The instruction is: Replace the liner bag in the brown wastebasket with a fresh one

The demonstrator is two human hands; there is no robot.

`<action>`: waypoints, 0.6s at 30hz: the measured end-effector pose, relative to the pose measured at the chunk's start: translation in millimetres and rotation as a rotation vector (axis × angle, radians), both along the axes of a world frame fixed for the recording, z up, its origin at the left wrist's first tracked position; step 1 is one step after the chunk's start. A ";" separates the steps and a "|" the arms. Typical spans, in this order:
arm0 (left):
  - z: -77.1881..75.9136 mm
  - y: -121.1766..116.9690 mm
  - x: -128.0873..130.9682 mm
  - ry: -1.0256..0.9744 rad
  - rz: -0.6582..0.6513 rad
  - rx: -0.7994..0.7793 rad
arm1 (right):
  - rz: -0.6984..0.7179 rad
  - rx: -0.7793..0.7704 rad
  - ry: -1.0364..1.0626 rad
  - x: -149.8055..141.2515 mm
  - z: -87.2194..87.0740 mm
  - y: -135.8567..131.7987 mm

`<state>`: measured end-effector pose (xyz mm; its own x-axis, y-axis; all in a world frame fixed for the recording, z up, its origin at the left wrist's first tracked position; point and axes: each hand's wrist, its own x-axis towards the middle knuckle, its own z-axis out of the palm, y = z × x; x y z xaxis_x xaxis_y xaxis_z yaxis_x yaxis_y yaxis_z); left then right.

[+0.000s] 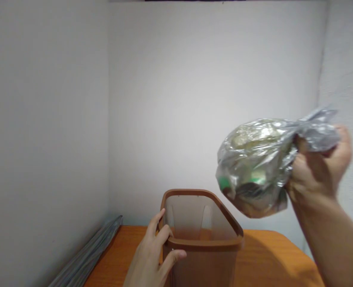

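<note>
My right hand (321,167) is raised at the right, closed around the twisted neck of a clear plastic bag (255,165) stuffed with rubbish, something green showing at its lower left. The bag hangs in the air above and to the right of a brown plastic bin (206,239) that stands open on an orange table (272,259). My left hand (152,255) grips the bin's near left corner, with fingers over the rim and the thumb against the front wall. The bin's inside looks empty as far as I can see.
A grey rolled or folded sheet (87,255) lies along the table's left edge against the left wall. White walls close in at the left, back and right, forming a narrow corner.
</note>
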<state>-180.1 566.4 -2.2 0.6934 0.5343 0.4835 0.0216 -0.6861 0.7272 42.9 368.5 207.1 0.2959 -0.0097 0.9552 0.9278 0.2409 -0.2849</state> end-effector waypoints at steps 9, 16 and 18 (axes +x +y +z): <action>-3.0 1.9 -0.9 -0.049 0.018 -0.110 | 0.320 -0.646 0.160 -21.4 -71.6 70.0; -11.6 2.7 -1.4 -0.102 0.042 -0.038 | 0.432 -0.880 0.149 -28.0 -109.6 69.7; -1.8 -0.9 -1.7 -0.172 0.118 0.019 | 0.476 -0.894 0.172 -28.5 -108.4 66.7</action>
<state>-181.9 565.5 -4.0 0.5327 0.5969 0.6000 -0.0204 -0.6996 0.7142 14.4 435.2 98.7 0.2172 0.8383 0.5001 0.7213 0.2074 -0.6609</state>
